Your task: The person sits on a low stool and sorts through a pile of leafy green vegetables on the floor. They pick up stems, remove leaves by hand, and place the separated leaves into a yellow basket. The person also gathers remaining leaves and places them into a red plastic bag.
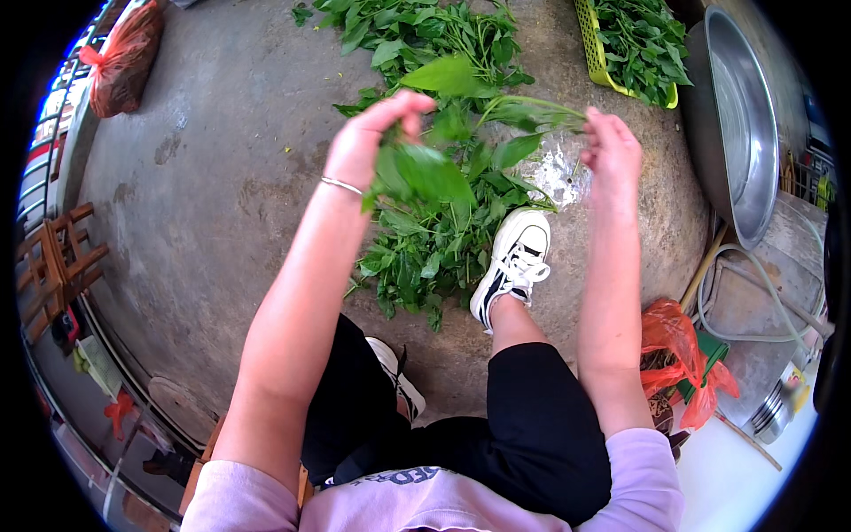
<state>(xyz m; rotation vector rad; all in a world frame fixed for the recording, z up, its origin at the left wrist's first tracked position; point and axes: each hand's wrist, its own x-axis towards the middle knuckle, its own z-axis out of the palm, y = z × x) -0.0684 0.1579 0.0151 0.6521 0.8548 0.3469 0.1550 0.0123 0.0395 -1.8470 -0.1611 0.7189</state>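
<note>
My left hand [382, 133], with a bangle at the wrist, is closed around a bunch of leafy green stems [425, 174] that is blurred. Across from it, my right hand [610, 145] pinches the end of a leafy stem [532, 106] between thumb and fingers; its leaves point towards the left hand. Beneath both hands, a long heap of leafy greens [432, 253] lies on the concrete floor beside my right shoe [518, 256]. Farther up the heap continues as a wide pile [432, 33]. Whether the two held pieces are joined cannot be told.
A yellow-green plastic basket [592, 46] of greens stands at the upper right, beside a large metal basin [744, 126] tipped on its side. Red plastic bags [671, 339] lie at the right. A tied red bag [129, 63] sits at the upper left, above a wooden stool [56, 266].
</note>
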